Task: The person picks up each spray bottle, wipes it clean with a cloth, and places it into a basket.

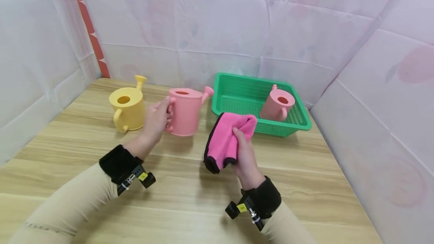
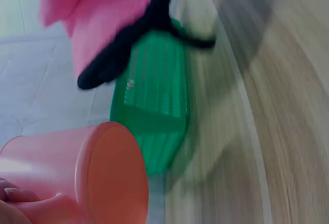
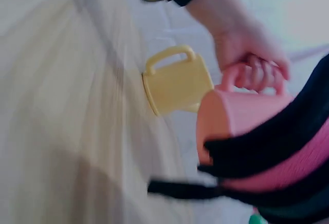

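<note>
My left hand [image 1: 156, 120] grips the handle of a pink watering can [image 1: 185, 113], its spout pointing right. In the left wrist view the can's round base [image 2: 117, 175] shows, with fingertips [image 2: 18, 196] round the handle. My right hand [image 1: 245, 157] pinches a bright pink cloth [image 1: 224, 137] with black edging, bunched and hanging to the right of the can. The right wrist view shows the cloth [image 3: 288, 170] close to the camera, overlapping the can [image 3: 247, 112]; the right hand itself is out of that view.
A yellow watering can [image 1: 130, 108] stands on the wooden table [image 1: 169, 206] left of my left hand. Behind the cloth is a green basket [image 1: 237, 89] with a second pink watering can [image 1: 274, 107] tilted inside. Sheeted walls [image 1: 220, 22] enclose the back and sides.
</note>
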The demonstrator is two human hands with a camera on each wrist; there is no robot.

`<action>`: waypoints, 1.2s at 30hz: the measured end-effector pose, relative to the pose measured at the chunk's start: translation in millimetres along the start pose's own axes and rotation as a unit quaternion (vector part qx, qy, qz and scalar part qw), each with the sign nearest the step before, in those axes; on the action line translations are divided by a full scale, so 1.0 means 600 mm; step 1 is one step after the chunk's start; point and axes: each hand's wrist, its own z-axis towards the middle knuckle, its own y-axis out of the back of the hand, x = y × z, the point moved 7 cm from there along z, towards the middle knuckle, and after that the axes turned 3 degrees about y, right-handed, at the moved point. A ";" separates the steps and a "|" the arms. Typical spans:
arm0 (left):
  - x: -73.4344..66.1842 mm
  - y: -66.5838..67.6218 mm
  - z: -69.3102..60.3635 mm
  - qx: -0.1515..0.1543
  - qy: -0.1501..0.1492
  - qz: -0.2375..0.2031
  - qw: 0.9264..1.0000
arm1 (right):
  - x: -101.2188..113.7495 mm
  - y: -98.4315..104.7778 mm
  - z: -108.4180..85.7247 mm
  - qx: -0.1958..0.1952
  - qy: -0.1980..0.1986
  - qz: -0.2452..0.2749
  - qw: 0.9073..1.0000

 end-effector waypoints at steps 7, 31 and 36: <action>-0.003 -0.045 -0.020 0.039 0.000 -0.046 0.998 | 0.038 -0.085 0.002 0.078 0.238 -0.118 0.961; -0.075 -0.082 -0.038 0.073 -0.063 -0.128 0.987 | -0.003 -0.113 -0.040 0.055 0.537 -0.546 0.640; -0.068 -0.093 -0.048 0.085 -0.082 -0.097 0.988 | 0.010 -0.114 -0.036 0.051 0.541 -0.532 0.649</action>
